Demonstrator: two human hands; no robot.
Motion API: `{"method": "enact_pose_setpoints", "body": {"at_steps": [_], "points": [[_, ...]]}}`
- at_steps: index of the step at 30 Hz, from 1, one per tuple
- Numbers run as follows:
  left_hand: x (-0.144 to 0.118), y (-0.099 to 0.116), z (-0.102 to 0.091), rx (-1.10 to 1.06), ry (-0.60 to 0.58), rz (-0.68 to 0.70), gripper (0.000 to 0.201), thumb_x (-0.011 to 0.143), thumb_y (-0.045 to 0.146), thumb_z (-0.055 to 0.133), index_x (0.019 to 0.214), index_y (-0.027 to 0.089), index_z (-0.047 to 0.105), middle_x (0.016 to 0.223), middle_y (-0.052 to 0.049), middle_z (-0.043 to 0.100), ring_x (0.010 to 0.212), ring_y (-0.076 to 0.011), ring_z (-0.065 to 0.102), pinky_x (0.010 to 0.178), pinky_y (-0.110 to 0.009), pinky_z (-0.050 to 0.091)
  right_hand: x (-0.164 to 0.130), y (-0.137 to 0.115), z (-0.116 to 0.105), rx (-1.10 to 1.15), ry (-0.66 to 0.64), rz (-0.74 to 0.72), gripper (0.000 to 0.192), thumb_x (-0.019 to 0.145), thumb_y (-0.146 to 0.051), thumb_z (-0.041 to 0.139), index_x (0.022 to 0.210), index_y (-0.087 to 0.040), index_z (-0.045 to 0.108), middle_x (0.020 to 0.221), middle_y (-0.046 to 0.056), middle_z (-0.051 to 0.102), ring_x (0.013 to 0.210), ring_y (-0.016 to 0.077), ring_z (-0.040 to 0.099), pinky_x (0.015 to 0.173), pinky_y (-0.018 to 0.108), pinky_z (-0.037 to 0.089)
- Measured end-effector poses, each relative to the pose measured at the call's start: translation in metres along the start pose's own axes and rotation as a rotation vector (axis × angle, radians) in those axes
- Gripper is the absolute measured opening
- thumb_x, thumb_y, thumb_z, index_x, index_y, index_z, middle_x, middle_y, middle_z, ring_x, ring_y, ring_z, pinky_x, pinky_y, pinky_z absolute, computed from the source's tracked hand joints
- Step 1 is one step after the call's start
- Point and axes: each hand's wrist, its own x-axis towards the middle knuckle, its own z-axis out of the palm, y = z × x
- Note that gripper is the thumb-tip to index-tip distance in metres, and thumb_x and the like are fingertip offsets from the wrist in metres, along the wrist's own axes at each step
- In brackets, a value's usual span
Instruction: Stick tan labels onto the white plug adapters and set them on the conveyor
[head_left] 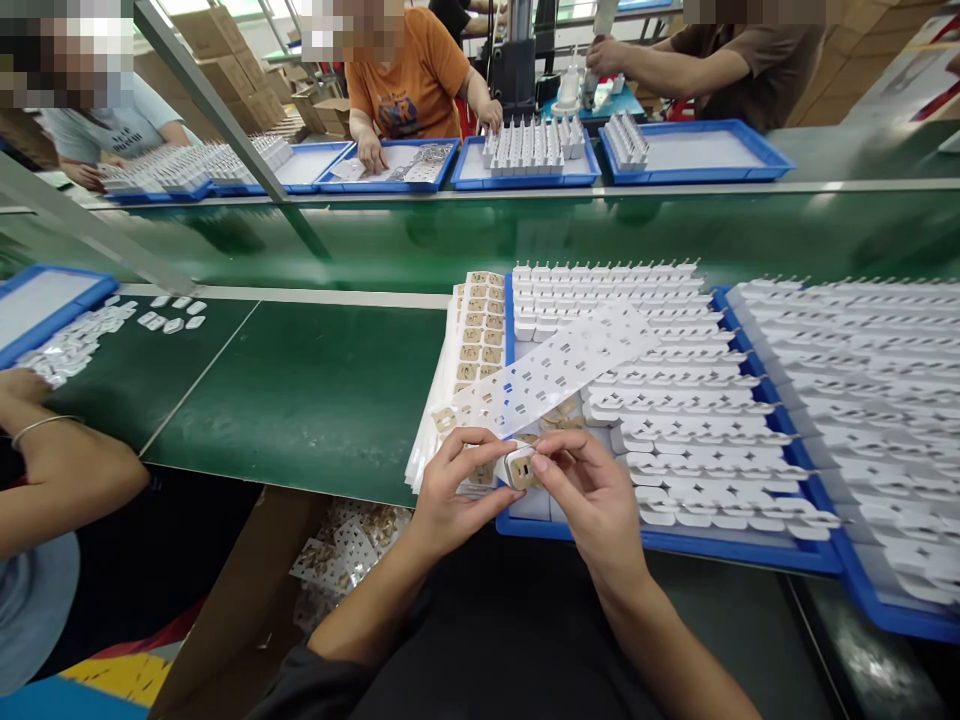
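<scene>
While both hands pinch it, the little white plug [519,466] sits right at the near edge of the blue tray [667,545]. Left hand [450,490] and right hand [592,495] fingers closed snug on it. Bare green table [300,390] to the left is wide open.

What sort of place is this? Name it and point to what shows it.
Most likely a factory assembly line. A long green conveyor belt runs between facing workers, blue trays hold rows of identical white plug parts, and both hands, left and right, hold one small white part.
</scene>
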Motion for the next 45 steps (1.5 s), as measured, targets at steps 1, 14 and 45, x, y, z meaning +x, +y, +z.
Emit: {"method": "enact_pose_setpoints", "body": {"at_steps": [1, 14, 45], "points": [[0.0, 0.0, 0.0, 0.002, 0.001, 0.002, 0.045, 0.08, 0.026, 0.079, 0.123, 0.027, 0.065, 0.105, -0.005, 0.061, 0.098, -0.0189, 0.062, 0.087, -0.031, 0.054, 0.0, 0.0, 0.0, -0.008, 0.0, -0.001, 0.001, 0.09, -0.025, 0.067, 0.091, -0.024, 0.067, 0.086, 0.0, 0.065, 0.083, 0.0161, 0.063, 0.076, 0.028, 0.051], [0.0, 0.002, 0.001, 0.033, 0.027, 0.044, 0.041, 0.081, 0.023, 0.077, 0.121, 0.024, 0.065, 0.103, -0.005, 0.06, 0.096, -0.0181, 0.063, 0.085, -0.03, 0.055, -0.005, 0.004, 0.007, -0.252, 0.084, -0.15, 0.008, 0.089, -0.022, 0.068, 0.094, -0.026, 0.064, 0.09, 0.0, 0.065, 0.086, 0.0171, 0.062, 0.078, 0.032, 0.05], [-0.003, -0.004, 0.017, 0.048, 0.222, 0.216, 0.041, 0.079, 0.013, 0.076, 0.115, 0.024, 0.057, 0.109, -0.007, 0.065, 0.099, -0.0193, 0.067, 0.08, -0.034, 0.06, 0.002, 0.011, 0.015, 0.07, -0.087, -0.059, 0.021, 0.091, -0.027, 0.065, 0.11, -0.033, 0.073, 0.116, 0.004, 0.067, 0.114, 0.0216, 0.061, 0.097, 0.036, 0.051]]}}
